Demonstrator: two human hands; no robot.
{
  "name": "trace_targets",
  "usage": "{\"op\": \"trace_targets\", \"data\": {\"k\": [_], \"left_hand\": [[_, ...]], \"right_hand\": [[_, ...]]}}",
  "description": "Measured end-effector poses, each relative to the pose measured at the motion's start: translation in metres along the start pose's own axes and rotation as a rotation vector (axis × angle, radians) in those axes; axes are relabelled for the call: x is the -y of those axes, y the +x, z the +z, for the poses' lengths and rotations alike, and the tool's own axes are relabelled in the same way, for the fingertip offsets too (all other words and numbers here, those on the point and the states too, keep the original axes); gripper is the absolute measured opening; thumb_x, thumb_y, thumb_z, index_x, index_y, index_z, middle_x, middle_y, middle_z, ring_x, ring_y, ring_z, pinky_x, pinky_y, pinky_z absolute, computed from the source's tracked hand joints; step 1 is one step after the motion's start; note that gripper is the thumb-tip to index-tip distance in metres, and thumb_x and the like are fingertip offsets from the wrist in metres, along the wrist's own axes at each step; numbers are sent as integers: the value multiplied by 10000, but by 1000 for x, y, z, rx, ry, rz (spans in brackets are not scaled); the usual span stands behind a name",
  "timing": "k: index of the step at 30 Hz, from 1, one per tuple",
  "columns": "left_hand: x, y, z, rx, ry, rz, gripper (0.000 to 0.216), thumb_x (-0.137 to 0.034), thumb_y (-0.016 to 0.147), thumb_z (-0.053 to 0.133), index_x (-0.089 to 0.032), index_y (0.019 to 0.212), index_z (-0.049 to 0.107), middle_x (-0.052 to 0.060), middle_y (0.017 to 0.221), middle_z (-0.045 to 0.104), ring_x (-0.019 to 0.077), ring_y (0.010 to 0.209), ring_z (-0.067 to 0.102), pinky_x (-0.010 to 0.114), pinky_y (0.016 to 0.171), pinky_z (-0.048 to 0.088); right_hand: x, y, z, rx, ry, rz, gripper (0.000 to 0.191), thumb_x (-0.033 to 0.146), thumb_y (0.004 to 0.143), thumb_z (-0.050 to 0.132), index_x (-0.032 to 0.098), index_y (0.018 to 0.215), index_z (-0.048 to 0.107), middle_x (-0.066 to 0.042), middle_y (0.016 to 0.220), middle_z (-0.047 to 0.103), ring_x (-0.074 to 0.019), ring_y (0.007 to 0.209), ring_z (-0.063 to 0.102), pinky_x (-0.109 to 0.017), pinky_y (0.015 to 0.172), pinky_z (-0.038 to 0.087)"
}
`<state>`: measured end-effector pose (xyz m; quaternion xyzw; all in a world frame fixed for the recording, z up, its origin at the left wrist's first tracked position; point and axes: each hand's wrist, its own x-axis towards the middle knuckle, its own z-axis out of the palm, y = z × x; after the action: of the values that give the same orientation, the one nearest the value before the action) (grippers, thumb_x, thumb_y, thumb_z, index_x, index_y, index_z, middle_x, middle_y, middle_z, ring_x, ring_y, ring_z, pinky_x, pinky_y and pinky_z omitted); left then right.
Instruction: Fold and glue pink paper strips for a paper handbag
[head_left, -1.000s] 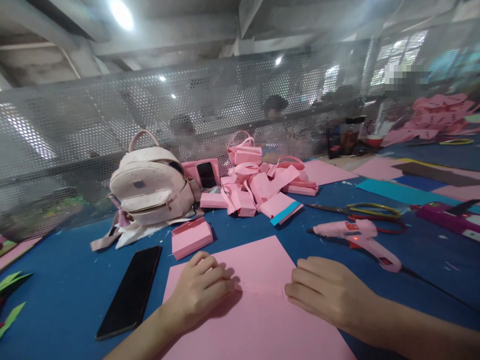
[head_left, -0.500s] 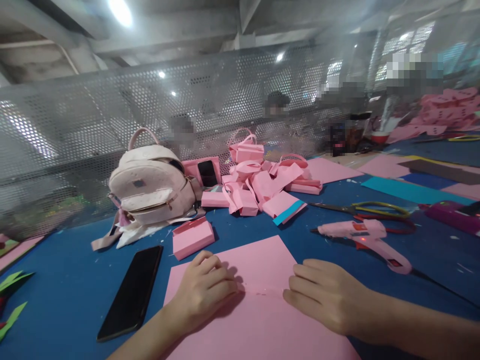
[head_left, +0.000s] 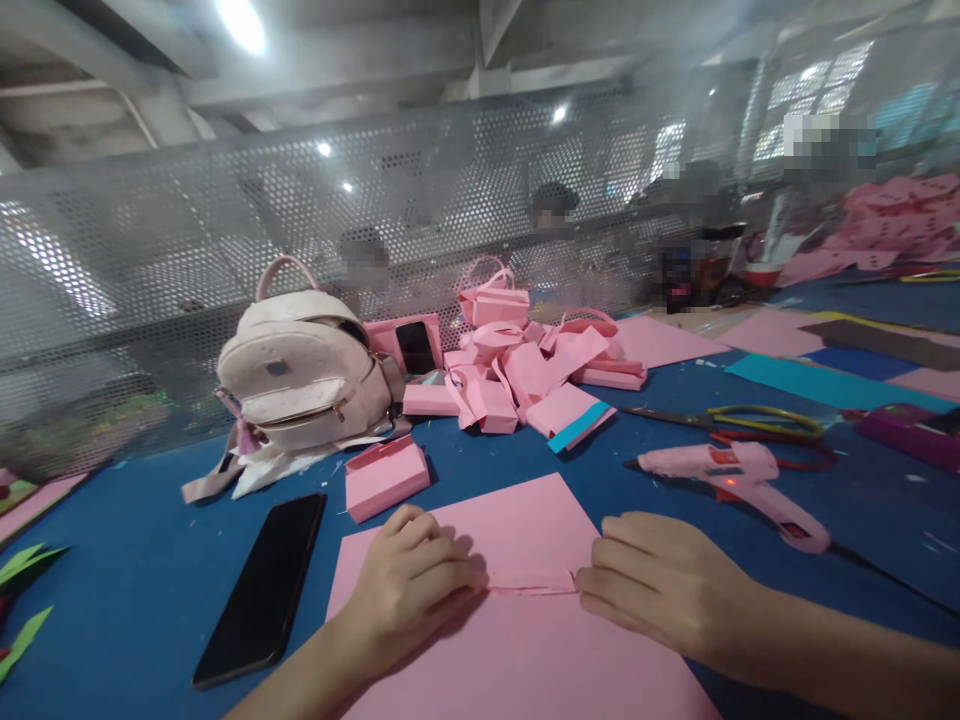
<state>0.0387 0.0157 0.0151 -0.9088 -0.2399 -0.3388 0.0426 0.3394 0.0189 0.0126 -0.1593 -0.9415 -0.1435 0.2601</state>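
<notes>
A large pink paper sheet [head_left: 517, 650] lies on the blue table in front of me. Across it, between my hands, runs a narrow folded pink paper strip [head_left: 531, 582]; whether it is a separate piece or part of the sheet, I cannot tell. My left hand [head_left: 420, 575] is closed on the strip's left end, fingers curled and the thumb hidden. At the other end my right hand [head_left: 656, 580] pinches it with the fingers pressed together. A small pink paper box [head_left: 387, 478] sits just beyond my left hand.
A black phone [head_left: 261, 590] lies at the left, near a pale backpack [head_left: 304, 370]. Pink paper bags [head_left: 517, 355] are heaped at the back. On the right are a pink glue gun [head_left: 739, 480] with its cord, scissors [head_left: 765, 422] and a blue paper strip [head_left: 832, 383].
The strip between my hands now stands up more and shows a wider face. My right hand has shifted slightly to the right; my left has barely moved.
</notes>
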Motion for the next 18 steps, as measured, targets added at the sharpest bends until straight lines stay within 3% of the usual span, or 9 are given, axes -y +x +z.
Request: {"op": "trace_targets", "data": {"k": [18], "left_hand": [[-4,2,-1,-12,-5,16,110,-104,867,689,-191,933,674,12,773,728,169,688,479,331,663,318]], "right_hand": [[-1,-1,3,16,42,46,207,77,972,457,155,935,645,-27,733,597,-184,683,459,-340,609,274]]}}
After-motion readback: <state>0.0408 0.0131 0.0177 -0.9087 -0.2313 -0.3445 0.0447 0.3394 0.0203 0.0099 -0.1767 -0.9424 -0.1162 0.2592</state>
